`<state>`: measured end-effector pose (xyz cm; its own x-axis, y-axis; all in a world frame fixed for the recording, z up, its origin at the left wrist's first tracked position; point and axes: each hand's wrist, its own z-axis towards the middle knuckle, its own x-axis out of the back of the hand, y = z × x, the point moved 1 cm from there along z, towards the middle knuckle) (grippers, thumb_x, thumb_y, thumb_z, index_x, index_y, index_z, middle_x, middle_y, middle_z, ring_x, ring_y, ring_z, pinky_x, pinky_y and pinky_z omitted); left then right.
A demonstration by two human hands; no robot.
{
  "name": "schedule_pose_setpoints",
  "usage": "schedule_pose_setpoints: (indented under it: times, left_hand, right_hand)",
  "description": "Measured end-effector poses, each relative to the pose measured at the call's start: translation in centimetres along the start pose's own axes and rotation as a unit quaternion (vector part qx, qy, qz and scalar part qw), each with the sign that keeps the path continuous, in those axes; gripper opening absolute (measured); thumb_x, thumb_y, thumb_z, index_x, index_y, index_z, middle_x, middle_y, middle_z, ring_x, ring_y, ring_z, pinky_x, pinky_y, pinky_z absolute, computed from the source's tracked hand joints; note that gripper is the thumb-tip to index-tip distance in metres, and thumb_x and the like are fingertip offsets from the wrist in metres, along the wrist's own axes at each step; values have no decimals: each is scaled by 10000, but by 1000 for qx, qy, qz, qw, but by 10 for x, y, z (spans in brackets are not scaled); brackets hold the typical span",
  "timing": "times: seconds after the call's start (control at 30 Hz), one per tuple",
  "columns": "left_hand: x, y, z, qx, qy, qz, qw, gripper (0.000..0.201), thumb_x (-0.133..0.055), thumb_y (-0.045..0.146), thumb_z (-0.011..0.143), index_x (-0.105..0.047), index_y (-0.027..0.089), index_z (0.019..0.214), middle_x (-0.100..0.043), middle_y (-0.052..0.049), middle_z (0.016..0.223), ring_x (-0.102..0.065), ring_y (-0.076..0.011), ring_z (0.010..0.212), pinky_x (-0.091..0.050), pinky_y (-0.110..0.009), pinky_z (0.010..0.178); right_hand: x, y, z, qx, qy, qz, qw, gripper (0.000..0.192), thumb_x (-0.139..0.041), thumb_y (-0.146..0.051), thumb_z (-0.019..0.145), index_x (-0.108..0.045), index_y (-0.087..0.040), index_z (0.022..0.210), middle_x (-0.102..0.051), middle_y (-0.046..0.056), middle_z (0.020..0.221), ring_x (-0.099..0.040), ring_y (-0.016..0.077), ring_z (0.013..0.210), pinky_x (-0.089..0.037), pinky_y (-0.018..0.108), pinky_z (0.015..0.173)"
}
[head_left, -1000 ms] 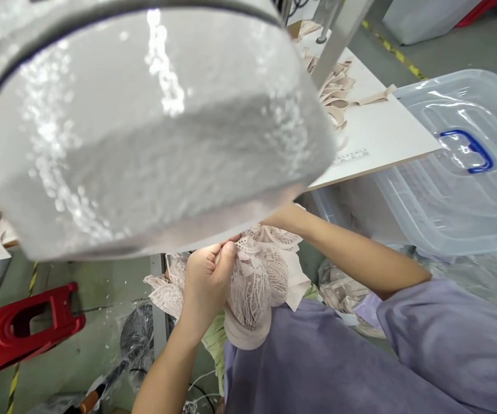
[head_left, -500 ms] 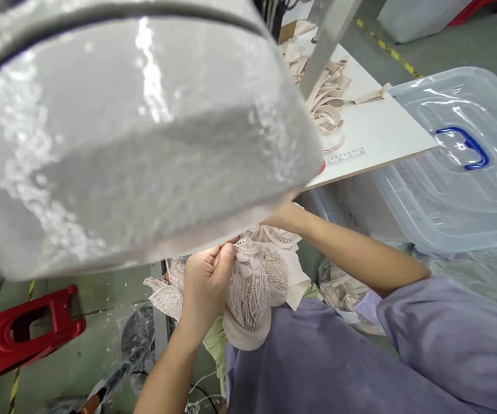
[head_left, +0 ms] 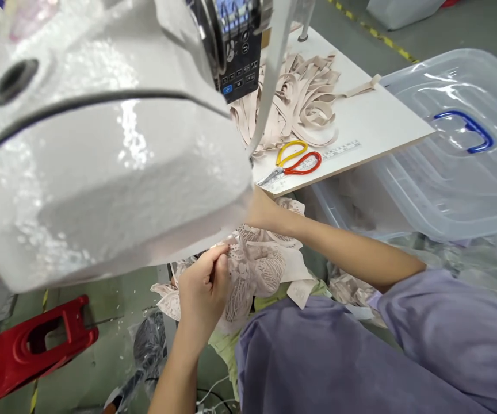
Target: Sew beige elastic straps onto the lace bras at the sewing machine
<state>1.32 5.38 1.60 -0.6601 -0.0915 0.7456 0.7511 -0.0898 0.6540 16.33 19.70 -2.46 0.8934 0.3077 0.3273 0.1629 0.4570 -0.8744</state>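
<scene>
Left hand [head_left: 203,284]: centre of the frame, just below the machine's lower edge; fingers curled, thumb and fingertips pinched closed on the upper edge of the lace garment piece [head_left: 255,273].

Right hand: hidden behind the sewing machine head [head_left: 102,149]; only the forearm shows, running from the right of centre up and left to the machine's edge. Whether it is gripping anything cannot be told.

Lace garment piece: pale pink, openwork leaf pattern, bunched in the lap at centre frame, between the left hand and the right forearm; upper edge touching the underside of the machine, lower part draped onto the purple clothing [head_left: 317,356].

Sewing machine head: white, glossy, with a dark seam line; fills the upper left and centre of the frame. Control panel [head_left: 237,57] with buttons on its right face, top centre.

Work table [head_left: 378,123]: white top, upper right of centre.
- Heap of pink elastic strips [head_left: 300,100], loosely coiled, upper centre of the table.
- Scissors [head_left: 294,164], one yellow and one red handle, just below the strips, near the table's front edge.
- Printed ruler strip [head_left: 343,149] beside the scissors, along the same edge.

Clear plastic storage box [head_left: 447,167]: right of the frame, lid with blue handle [head_left: 464,129], just beside the table's edge.

Red plastic stool [head_left: 28,345]: lower left, on the grey floor.
</scene>
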Motion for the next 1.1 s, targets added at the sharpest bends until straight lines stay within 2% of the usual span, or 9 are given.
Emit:
schedule_pose_setpoints:
  times: [0.17, 0.27, 0.57, 0.77, 0.83, 0.9, 0.97, 1.1]
  left_hand:
    - [2, -2, -2, 11, 3, 9, 1000, 267, -522, 238, 973, -751, 225, 1109, -795, -31, 896, -748, -170, 738, -576, -245, 662]
    - [1, -2, -3, -6, 11, 16, 1000, 260, -525, 237, 969, -756, 218, 1086, -790, -30, 854, -745, -172, 737, -580, -249, 674]
    - [-6, -1, -2, -55, 19, 35, 998, 251, -531, 212, 968, -745, 189, 1096, -798, -54, 996, -761, -177, 858, -576, -232, 716]
    - [-8, 1, -2, -63, 23, 43, 997, 247, -532, 215, 971, -741, 188, 1098, -793, -66, 1030, -757, -185, 906, -572, -236, 764]
    - [-8, 0, -3, -58, 29, 54, 996, 253, -536, 219, 971, -730, 193, 1133, -796, -51, 950, -750, -163, 793, -554, -221, 687]
    - [-7, -2, -6, -50, 34, 68, 996, 272, -544, 223, 968, -707, 195, 1185, -775, -16, 798, -683, -123, 595, -505, -207, 571]
    - [-8, -6, -9, -40, 50, 75, 995, 286, -555, 226, 965, -692, 194, 1213, -752, 6, 738, -612, -98, 500, -473, -204, 531]
    - [-12, -17, -14, -46, 91, 41, 994, 261, -588, 260, 955, -720, 201, 1173, -786, -23, 858, -683, -117, 608, -525, -212, 602]
  right_hand:
    - [-4, 4, 0, 8, 8, -14, 1000, 105, -651, -193, 809, -655, -180, 913, -632, 67, 1090, -591, 178, 834, -499, 324, 741]
    - [-4, 6, 0, 15, 13, -22, 1000, 103, -642, -186, 791, -646, -181, 894, -631, 66, 1088, -576, 165, 786, -503, 321, 728]
    - [-2, 8, -1, 23, 21, -27, 999, 109, -630, -170, 780, -619, -189, 887, -615, 62, 1093, -580, 169, 821, -502, 326, 765]
    - [0, 7, -2, 25, 21, -3, 999, 117, -615, -160, 779, -615, -172, 895, -597, 65, 1077, -557, 155, 778, -479, 318, 726]
    - [1, 6, -2, 21, 20, -2, 1000, 120, -614, -156, 785, -619, -175, 903, -597, 64, 1077, -558, 161, 810, -476, 306, 728]
    - [2, 5, -1, 25, 18, -7, 1000, 116, -605, -135, 787, -621, -176, 894, -595, 64, 1058, -556, 164, 844, -472, 294, 736]
    - [3, 6, -1, 31, 15, -14, 999, 111, -594, -114, 786, -619, -174, 876, -592, 64, 1038, -550, 162, 854, -467, 284, 734]
    - [2, 6, -3, 28, 20, -8, 999, 92, -606, -134, 799, -623, -174, 880, -602, 64, 1059, -554, 159, 832, -477, 291, 727]
